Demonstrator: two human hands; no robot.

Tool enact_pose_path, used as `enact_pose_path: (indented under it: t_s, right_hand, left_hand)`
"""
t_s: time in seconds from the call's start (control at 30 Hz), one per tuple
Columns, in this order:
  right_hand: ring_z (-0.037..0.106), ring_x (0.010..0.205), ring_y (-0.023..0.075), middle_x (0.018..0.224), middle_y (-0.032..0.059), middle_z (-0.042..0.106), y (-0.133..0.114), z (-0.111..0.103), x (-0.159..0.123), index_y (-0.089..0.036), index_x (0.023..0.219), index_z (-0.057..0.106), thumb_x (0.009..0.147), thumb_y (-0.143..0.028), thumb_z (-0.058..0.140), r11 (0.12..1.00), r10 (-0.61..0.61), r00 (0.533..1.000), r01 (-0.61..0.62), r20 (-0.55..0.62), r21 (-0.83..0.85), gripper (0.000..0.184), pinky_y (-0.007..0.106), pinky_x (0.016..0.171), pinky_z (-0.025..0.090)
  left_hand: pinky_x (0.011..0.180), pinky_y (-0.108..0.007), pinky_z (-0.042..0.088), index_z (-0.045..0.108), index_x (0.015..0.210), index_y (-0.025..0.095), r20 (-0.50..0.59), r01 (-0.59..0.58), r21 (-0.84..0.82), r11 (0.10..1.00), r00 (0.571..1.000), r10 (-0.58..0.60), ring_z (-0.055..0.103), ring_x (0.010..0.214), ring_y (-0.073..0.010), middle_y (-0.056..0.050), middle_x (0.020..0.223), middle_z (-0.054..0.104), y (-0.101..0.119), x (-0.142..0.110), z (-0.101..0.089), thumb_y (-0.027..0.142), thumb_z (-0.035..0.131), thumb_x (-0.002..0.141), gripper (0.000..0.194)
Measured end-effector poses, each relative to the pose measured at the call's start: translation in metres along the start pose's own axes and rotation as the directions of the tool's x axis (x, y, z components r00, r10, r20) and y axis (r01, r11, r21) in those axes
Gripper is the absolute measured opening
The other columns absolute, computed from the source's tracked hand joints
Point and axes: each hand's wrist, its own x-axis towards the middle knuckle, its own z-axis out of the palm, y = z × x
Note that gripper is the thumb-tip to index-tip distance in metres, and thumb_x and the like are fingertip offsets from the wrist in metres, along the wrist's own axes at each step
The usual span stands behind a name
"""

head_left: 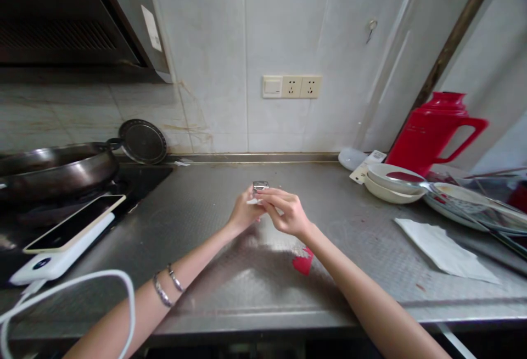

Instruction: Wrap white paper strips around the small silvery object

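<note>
Above the middle of the steel counter, my two hands meet around a small shiny silver rectangular object [261, 185]. My left hand [242, 211] is closed and grips it from the left and below. The fingers of my right hand [288, 212] are pinched together against its near side, with a small white scrap [254, 201] at their tips. Fingers cover much of the silver object, so its exact kind cannot be made out. On the counter, beside my right forearm, lies a torn red piece [302, 263].
A phone [76, 224] rests on a white power bank [61, 254] with a cable at left, near a pan [57, 169] and lid [143, 141]. Right: a red thermos [430, 134], bowls [391, 190], plate [442, 202] and paper towel [447, 249]. Wall sockets [300, 87] face me.
</note>
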Motion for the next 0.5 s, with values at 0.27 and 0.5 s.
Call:
enact_pose_path:
  t_s: [0.27, 0.5]
  right_hand:
    - [0.068, 0.074, 0.0173, 0.080, 0.0062, 0.072, -0.006, -0.004, 0.005, -0.019, 0.084, 0.068, 0.090, -0.017, 0.048, 0.986, 0.154, 0.984, -0.147, -0.094, 0.079, 0.021, 0.027, 0.071, 0.053]
    - [0.059, 0.064, 0.0150, 0.072, 0.0024, 0.067, 0.013, 0.001, 0.006, -0.017, 0.086, 0.068, 0.092, -0.039, 0.046, 0.807, 0.583, 0.746, -0.579, -0.323, 0.119, 0.032, 0.025, 0.061, 0.045]
  left_hand:
    - [0.037, -0.020, 0.041, 0.057, 0.092, 0.017, -0.026, 0.001, 0.194, 0.981, 1.000, 0.004, 0.055, 0.043, -0.0103, 0.003, 0.066, 0.062, 0.011, -0.001, -0.005, 0.043, 0.072, 0.066, 0.039]
    - [0.048, -0.022, 0.045, 0.060, 0.101, 0.018, -0.064, -0.019, 0.315, 0.949, 0.997, 0.041, 0.062, 0.056, -0.0151, 0.000, 0.072, 0.067, 0.015, -0.010, 0.004, 0.049, 0.078, 0.061, 0.054]
